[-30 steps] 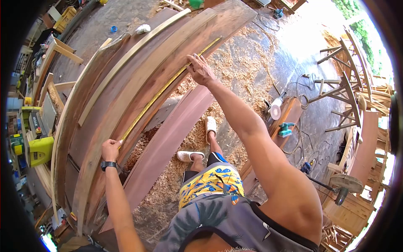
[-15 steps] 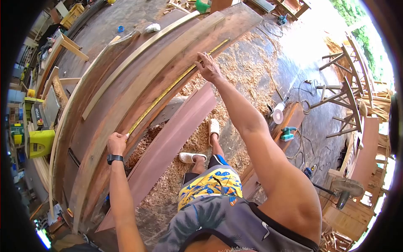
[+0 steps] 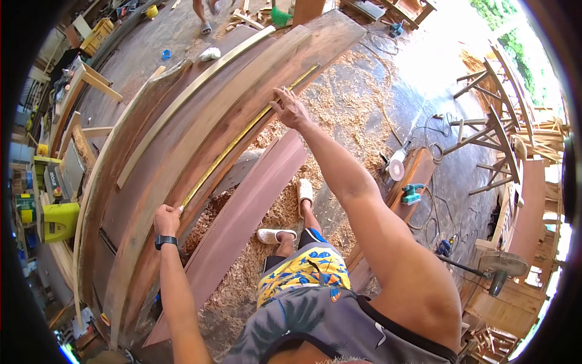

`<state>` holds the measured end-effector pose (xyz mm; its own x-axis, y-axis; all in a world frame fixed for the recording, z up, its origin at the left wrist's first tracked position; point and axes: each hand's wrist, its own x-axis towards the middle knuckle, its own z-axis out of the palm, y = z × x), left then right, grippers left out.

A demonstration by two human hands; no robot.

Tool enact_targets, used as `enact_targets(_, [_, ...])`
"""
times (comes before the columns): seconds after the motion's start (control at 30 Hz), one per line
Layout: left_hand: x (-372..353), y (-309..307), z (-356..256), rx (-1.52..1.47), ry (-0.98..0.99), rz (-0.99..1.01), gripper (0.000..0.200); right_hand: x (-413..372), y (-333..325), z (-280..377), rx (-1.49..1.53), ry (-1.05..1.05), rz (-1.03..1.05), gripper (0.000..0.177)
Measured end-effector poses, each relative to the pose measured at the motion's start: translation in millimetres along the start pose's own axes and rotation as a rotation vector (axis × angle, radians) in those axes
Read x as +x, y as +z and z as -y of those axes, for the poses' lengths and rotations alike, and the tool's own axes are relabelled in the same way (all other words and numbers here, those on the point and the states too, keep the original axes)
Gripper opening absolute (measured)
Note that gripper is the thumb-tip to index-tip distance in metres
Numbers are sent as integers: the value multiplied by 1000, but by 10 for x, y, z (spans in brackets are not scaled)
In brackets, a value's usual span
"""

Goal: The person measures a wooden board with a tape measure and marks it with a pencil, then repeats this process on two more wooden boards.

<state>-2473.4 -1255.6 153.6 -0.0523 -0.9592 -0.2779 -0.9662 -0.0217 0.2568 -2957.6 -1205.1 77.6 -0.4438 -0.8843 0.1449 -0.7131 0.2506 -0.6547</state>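
A yellow tape measure [image 3: 227, 151] lies stretched lengthwise along a reddish-brown wooden plank [image 3: 182, 182], its blade running past my right hand toward the plank's far end. My left hand [image 3: 167, 219], with a dark watch on the wrist, is closed on the near end of the tape. Farther up, my right hand [image 3: 291, 109] rests on the tape and the plank's edge with its fingers apart. Beside the plank lies a long pale curved board [image 3: 142, 224]. Below my arms, a pinkish board [image 3: 242, 200] slants across.
Wood shavings [image 3: 339, 103] cover the floor around my feet. To the right are an angle grinder [image 3: 396, 168], a teal sander [image 3: 412, 194], cords, wooden frames [image 3: 500, 130] and a fan [image 3: 503, 264]. A lime-green Ryobi tool [image 3: 60, 222] stands left. Another person's legs [image 3: 203, 15] show at the top.
The view has shifted slightly. My left hand and the near tape end sit a little lower in view; my right hand stays on the tape. Another person's legs have appeared at the top.
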Motion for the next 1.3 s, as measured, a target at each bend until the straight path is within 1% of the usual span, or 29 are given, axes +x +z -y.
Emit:
enact_targets(0.17, [30, 71, 66, -46, 42, -23, 31, 15, -69, 57, -4, 41, 46, 55])
enact_targets(0.23, [-8, 63, 18, -37, 34, -14, 28, 17, -135, 89, -9, -22, 55, 47])
enact_targets(0.3, [-41, 18, -57, -91, 88, -3, 25, 19, -132, 13, -11, -106, 41, 45])
enact_targets(0.37, [-51, 31, -109, -105, 60, -1, 23, 73, -143, -17, -43, -149, 66, 46])
enact_targets(0.43, [0, 153, -41, -132, 86, -15, 21, 83, -232, 0, -87, -189, 125, 47])
enact_targets(0.47, [18, 184, -38, -127, 74, -21, 21, 100, -241, -36, -93, -166, 145, 49])
enact_targets(0.53, [54, 277, -97, -138, 129, -13, 19, 195, -292, -152, -77, -189, 127, 51])
enact_targets(0.57, [47, 323, -183, -127, 122, -11, 19, 234, -315, -241, -66, -201, 101, 53])
enact_targets(0.63, [46, 388, -375, -153, 196, -84, 18, 379, -412, -464, -68, -206, 90, 54])
enact_targets(0.73, [92, 476, -755, -145, 214, -106, 18, 572, -614, -769, -86, -212, 83, 56])
enact_targets(0.87, [186, 587, -1174, -167, 207, -113, 18, 748, -911, -1049, -81, -213, 97, 55])
enact_targets(0.93, [218, 572, -1382, -131, 210, -68, 19, 824, -1034, -1149, -35, -199, 78, 53])
enact_targets(1.07, [283, 584, -1550, -107, 169, -13, 20, 910, -1096, -1274, -85, -199, 80, 54])
enact_targets(1.2, [243, 587, -1648, -77, 167, -31, 21, 931, -1148, -1266, -48, -182, 75, 55])
enact_targets(1.3, [191, 605, -1747, -91, 150, -41, 21, 933, -1154, -1274, -24, -179, 15, 53])
